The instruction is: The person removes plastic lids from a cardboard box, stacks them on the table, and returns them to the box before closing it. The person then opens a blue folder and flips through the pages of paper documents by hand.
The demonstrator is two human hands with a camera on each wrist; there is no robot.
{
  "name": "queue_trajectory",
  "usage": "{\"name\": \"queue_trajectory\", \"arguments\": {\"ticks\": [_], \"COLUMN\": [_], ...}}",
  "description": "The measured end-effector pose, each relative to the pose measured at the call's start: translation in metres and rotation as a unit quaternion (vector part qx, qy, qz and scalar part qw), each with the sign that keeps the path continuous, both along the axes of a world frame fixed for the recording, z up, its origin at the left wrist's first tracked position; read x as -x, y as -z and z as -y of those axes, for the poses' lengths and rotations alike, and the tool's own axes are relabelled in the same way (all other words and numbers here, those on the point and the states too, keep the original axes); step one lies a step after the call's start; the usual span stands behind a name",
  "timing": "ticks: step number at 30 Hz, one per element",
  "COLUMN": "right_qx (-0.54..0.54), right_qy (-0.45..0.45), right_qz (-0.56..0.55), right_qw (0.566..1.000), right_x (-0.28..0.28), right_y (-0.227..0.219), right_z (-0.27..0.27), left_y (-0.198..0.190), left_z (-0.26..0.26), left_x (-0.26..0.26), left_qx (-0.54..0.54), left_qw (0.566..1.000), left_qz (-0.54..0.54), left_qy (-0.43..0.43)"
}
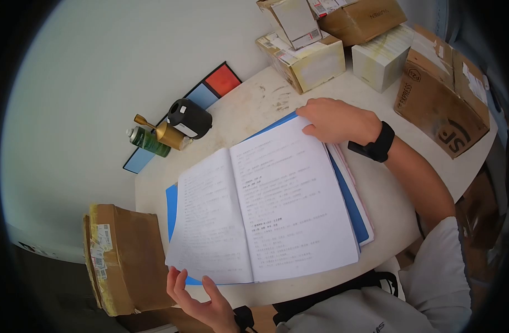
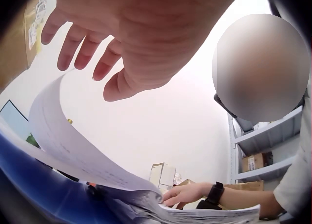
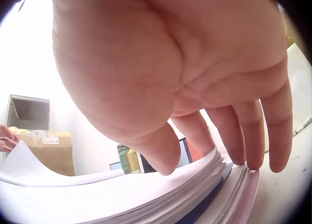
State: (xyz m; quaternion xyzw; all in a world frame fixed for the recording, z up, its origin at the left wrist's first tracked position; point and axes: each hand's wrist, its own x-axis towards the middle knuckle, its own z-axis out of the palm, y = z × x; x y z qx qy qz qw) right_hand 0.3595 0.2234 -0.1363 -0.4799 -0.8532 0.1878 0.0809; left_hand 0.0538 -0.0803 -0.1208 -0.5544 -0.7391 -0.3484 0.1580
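Note:
A thick stack of printed pages lies spread, its left page (image 1: 213, 222) lifted and curving in the left wrist view, its right page (image 1: 287, 205) flat. Blue folders (image 1: 348, 194) show beneath. My left hand (image 1: 204, 299) is at the lower left corner, fingers loosely bent, the page edge close by the fingertips; whether they touch is unclear. My right hand (image 1: 340, 121) rests at the upper right corner of the pages, thumb on top (image 3: 163, 158) and fingers hanging over the far edge.
Behind the pages stand a black cylinder (image 1: 190, 117), a gold container (image 1: 171, 135) and a green can (image 1: 149, 141). Cardboard boxes (image 1: 443, 91) sit at the back right of the table (image 1: 390, 222). Another carton (image 1: 135, 255) is at the left.

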Motion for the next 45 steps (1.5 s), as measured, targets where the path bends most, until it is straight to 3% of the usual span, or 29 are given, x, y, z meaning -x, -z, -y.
{"name": "queue_trajectory", "arguments": {"ticks": [5, 7, 11, 13, 14, 15, 16, 17, 18, 20, 23, 27, 36, 39, 41, 42, 43, 45], "right_qx": [-0.018, -0.084, -0.083, 0.122, 0.122, 0.189, 0.254, 0.252, 0.266, 0.280, 0.273, 0.265, 0.255, 0.245, 0.250, 0.266, 0.282, 0.320], "right_qy": [0.027, -0.006, -0.036, -0.080, -0.083, -0.087, -0.090, -0.091, -0.078, -0.067, -0.054, -0.045, 0.005, 0.018, 0.033, 0.040, 0.046, 0.015], "right_qz": [0.012, -0.033, -0.138, -0.157, -0.158, -0.216, -0.273, -0.272, -0.274, -0.275, -0.287, -0.297, -0.286, -0.311, -0.324, -0.337, -0.351, -0.365], "right_qw": [0.999, 0.996, 0.986, 0.977, 0.976, 0.954, 0.924, 0.924, 0.921, 0.917, 0.917, 0.916, 0.924, 0.918, 0.912, 0.902, 0.892, 0.874], "right_x": [0.004, 0.004, 0.007, 0.007, 0.008, 0.008, 0.008, 0.007, 0.007, 0.006, 0.003, -0.001, -0.004, -0.004, -0.006, -0.007, -0.007, -0.012], "right_y": [-0.010, -0.011, -0.026, -0.044, -0.043, -0.041, -0.040, -0.041, -0.041, -0.041, -0.040, -0.040, -0.030, -0.025, -0.028, -0.033, -0.036, -0.034], "right_z": [0.016, 0.017, 0.012, 0.013, 0.014, 0.016, 0.017, 0.017, 0.018, 0.020, 0.017, 0.017, 0.007, 0.004, 0.005, 0.008, 0.010, 0.003], "left_y": [-0.001, -0.001, 0.007, 0.009, 0.014, -0.013, -0.016, -0.018, -0.017, -0.008, 0.010, -0.003, -0.008, -0.004, -0.003, 0.005, 0.010, 0.015], "left_z": [-0.011, -0.008, 0.003, 0.017, 0.021, 0.000, -0.011, -0.016, -0.017, -0.020, -0.030, -0.036, -0.040, -0.038, -0.030, -0.026, -0.021, -0.010], "left_x": [-0.020, -0.026, -0.032, -0.031, -0.027, -0.058, -0.066, -0.069, -0.068, -0.064, -0.059, -0.061, -0.051, -0.054, -0.053, -0.040, -0.028, -0.005], "left_qx": [-0.027, -0.030, -0.077, -0.004, 0.023, -0.006, 0.003, 0.011, 0.011, 0.232, 0.256, 0.272, 0.279, 0.206, 0.161, 0.145, 0.146, 0.120], "left_qw": [0.998, 0.997, 0.991, 0.975, 0.962, 0.957, 0.946, 0.933, 0.934, 0.894, 0.890, 0.883, 0.878, 0.913, 0.961, 0.970, 0.970, 0.974], "left_qz": [0.021, 0.014, 0.039, 0.153, 0.166, 0.105, 0.092, 0.078, 0.078, 0.013, -0.028, -0.025, 0.058, 0.075, 0.129, 0.143, 0.143, 0.191], "left_qy": [0.047, 0.063, 0.101, 0.161, 0.215, 0.271, 0.311, 0.350, 0.350, 0.382, 0.377, 0.381, 0.386, 0.345, 0.186, 0.132, 0.132, -0.009]}}
